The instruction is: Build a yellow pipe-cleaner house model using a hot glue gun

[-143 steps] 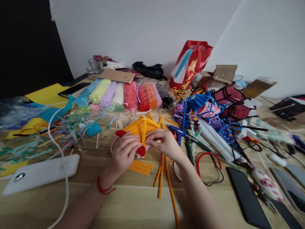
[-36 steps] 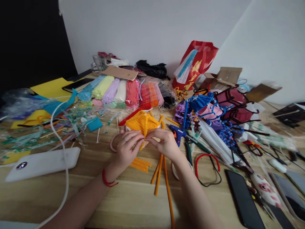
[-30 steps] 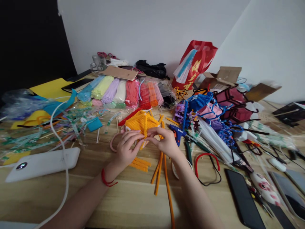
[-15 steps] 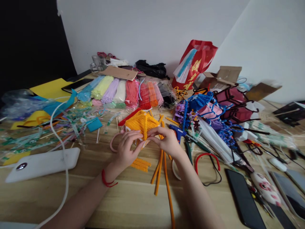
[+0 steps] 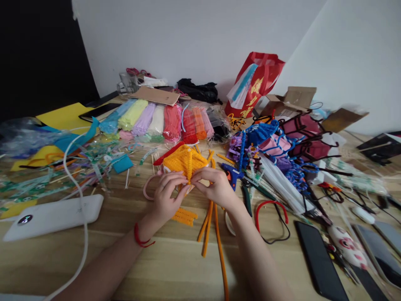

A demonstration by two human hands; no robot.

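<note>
Both hands meet at an orange piece made of fuzzy pipe cleaners [image 5: 180, 159], roughly diamond-shaped with a raised ridge down its middle. My left hand [image 5: 169, 190] pinches its near edge at the lower end of the ridge. From the other side, my right hand [image 5: 213, 184] presses the same spot with thumb and forefinger. The fingertips nearly touch, and what lies under them is hidden. Loose orange pipe cleaners [image 5: 221, 251] trail over the table beneath my right wrist. A short orange strip [image 5: 184, 217] lies beside my left hand.
A blue glue gun [image 5: 231, 175] and dark-handled pliers [image 5: 247, 198] lie right of my hands. Bagged coloured pipe cleaners [image 5: 172, 123] line the back. A white power bank [image 5: 56, 217] with a cable lies left, a black phone [image 5: 318, 257] right. A red bag [image 5: 258, 85] stands behind.
The fingers of my right hand have shifted slightly inward and left along the orange piece. The view has drifted a little; my left hand keeps its pinch.
</note>
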